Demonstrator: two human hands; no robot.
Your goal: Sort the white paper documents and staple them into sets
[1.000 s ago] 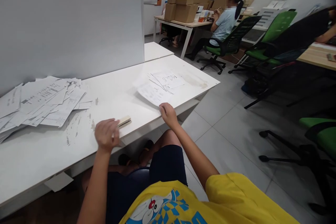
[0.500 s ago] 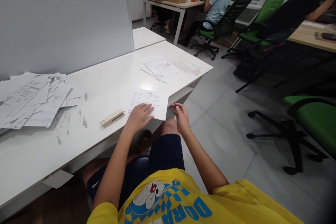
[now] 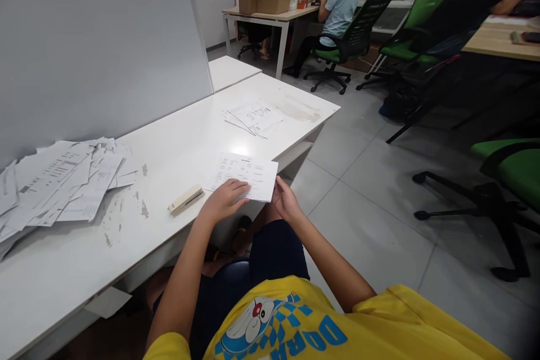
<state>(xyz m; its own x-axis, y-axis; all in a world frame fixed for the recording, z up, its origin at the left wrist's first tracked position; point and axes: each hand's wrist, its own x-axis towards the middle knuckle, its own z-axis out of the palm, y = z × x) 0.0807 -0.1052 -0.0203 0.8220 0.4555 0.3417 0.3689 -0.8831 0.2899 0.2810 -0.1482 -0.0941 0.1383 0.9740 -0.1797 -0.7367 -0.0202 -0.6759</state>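
Note:
A printed sheet of paper point(image 3: 247, 167) lies on the white desk, its near right corner reaching past the desk's front edge. My left hand point(image 3: 226, 198) rests flat on the near side of this sheet with fingers stretched out. At the sheet's right edge, my right hand point(image 3: 285, 199) grips the corner, some fingers hidden beneath it. Whether one sheet or several are stacked there I cannot tell. A cream stapler point(image 3: 185, 199) stands on the desk, left of my left hand and apart from it.
A heap of printed papers point(image 3: 63, 180) covers the desk's left part. Several more papers point(image 3: 255, 117) lie toward the far right end. A grey partition point(image 3: 97, 39) borders the desk's back. Green chairs point(image 3: 512, 174) stand right; a seated person point(image 3: 341, 5) works farther off.
My right hand, earlier pinched in the air just right of the sheet, has come onto its right edge and taken hold. My left hand stays on the paper. The view has shifted slightly.

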